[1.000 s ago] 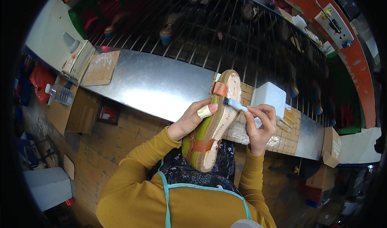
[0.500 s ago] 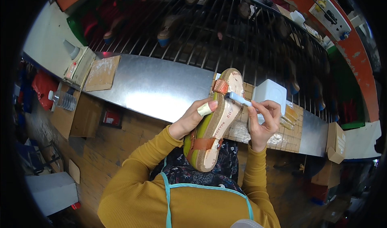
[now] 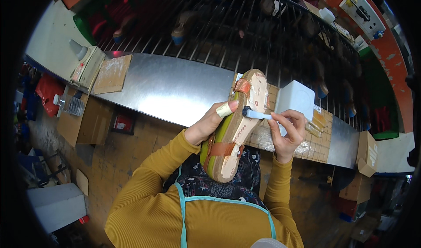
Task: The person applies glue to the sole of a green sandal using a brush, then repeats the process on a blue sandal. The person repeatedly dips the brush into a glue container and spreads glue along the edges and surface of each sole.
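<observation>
A sandal on a yellow-green shoe last, its underside facing up, is held over my lap. It has a cork-coloured edge, a pale sole and brown straps. My left hand grips its left side, the thumb wrapped in pale tape and pressed near the edge. Between the thumb and fingers of my right hand is a light-blue brush. Its dark bristles touch the left edge of the sole near the middle. A white square container stands just beyond my right hand.
Ahead runs a metal ledge with a cardboard piece on its left and a taped, grid-patterned sheet on its right. Beyond are rack bars with several shoes. A cardboard box stands at right, a plastic bottle at left.
The brush has moved down along the sole, from near the upper strap toward the middle, and now lies more level. My left hand still holds the sandal, which has shifted slightly upward in view.
</observation>
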The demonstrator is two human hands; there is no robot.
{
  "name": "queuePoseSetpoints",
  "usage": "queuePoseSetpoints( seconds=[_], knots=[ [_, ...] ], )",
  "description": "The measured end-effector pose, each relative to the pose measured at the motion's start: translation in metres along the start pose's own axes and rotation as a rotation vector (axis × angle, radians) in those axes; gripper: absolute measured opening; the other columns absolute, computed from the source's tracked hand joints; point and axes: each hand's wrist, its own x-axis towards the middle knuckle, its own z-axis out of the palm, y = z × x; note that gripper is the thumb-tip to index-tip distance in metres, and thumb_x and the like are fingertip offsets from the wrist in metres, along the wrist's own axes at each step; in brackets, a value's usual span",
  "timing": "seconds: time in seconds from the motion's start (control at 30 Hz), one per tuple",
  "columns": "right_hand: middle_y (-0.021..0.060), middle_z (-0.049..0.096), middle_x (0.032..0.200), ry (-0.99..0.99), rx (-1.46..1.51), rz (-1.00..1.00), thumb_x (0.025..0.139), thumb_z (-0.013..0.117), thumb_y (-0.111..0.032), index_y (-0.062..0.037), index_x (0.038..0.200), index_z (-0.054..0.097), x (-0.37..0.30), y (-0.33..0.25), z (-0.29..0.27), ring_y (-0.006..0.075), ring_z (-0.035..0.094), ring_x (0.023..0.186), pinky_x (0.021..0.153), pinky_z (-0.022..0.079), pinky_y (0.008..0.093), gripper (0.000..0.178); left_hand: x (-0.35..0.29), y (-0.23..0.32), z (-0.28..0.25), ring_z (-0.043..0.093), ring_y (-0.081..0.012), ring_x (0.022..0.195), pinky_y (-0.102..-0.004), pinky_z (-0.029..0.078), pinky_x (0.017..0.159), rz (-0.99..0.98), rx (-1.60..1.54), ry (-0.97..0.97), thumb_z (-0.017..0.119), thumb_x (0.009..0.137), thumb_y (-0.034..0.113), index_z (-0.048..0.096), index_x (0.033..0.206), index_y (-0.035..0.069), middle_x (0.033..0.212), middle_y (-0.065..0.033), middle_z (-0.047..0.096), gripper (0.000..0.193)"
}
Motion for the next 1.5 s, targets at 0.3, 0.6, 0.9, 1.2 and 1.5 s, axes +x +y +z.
queuePoseSetpoints(
  seconds=[0.3,0.6,0.9,1.2,1.5],
  knots=[
    [0.0001,0.06,0.089,0.035,-0.09,-0.095,0.064,0.085,-0.01,-0.0157,0.09,0.077,-0.011,-0.004,0.004,0.0135,0.05,0.073,0.077,0.029,0.0331,0.028,0.008,-0.003,0.005,0.067,-0.0204,0.102,-0.0286,0.057,0.083,0.05,-0.085,0.037,0.046,0.092,0.062,0.044,0.135,-0.007,0.118,-0.0196,0.062,0.081],
    [0.0003,0.059,0.088,0.012,-0.083,-0.084,0.063,0.084,-0.009,-0.016,0.092,0.076,-0.021,-0.012,0.007,0.0127,0.051,0.072,0.077,0.027,0.0335,0.031,0.01,0.004,-0.001,0.062,-0.0233,0.113,-0.0324,0.053,0.094,0.033,-0.089,0.008,0.043,0.094,0.061,0.038,0.142,-0.002,0.13,-0.021,0.055,0.08],
    [0.0002,0.059,0.085,-0.012,-0.061,-0.092,0.064,0.084,-0.01,-0.0158,0.094,0.077,-0.028,-0.019,0.007,0.0121,0.051,0.075,0.078,0.026,0.033,0.031,0.013,0.004,-0.009,0.063,-0.024,0.11,-0.0322,0.055,0.092,0.064,-0.084,0.038,0.045,0.092,0.063,0.039,0.141,-0.002,0.129,-0.0225,0.056,0.082],
    [0.0003,0.06,0.086,0.057,0.14,0.053,0.069,0.083,-0.015,-0.0136,0.089,0.077,-0.007,-0.006,0.006,0.0126,0.052,0.075,0.079,0.03,0.0318,0.021,0.01,0.003,-0.001,0.067,-0.02,0.102,-0.0277,0.059,0.081,0.08,-0.149,0.002,0.048,0.09,0.065,0.042,0.138,-0.003,0.121,-0.0195,0.06,0.083],
    [0.0003,0.061,0.088,-0.194,-0.073,-0.023,0.071,0.083,-0.018,-0.0137,0.091,0.078,0.013,-0.036,-0.015,0.0107,0.052,0.071,0.077,0.03,0.0306,0.021,0.006,-0.001,0.001,0.064,-0.0252,0.11,-0.0306,0.057,0.088,0.13,-0.2,0.043,0.039,0.09,0.07,0.035,0.143,-0.001,0.131,-0.023,0.053,0.089]
  ],
)
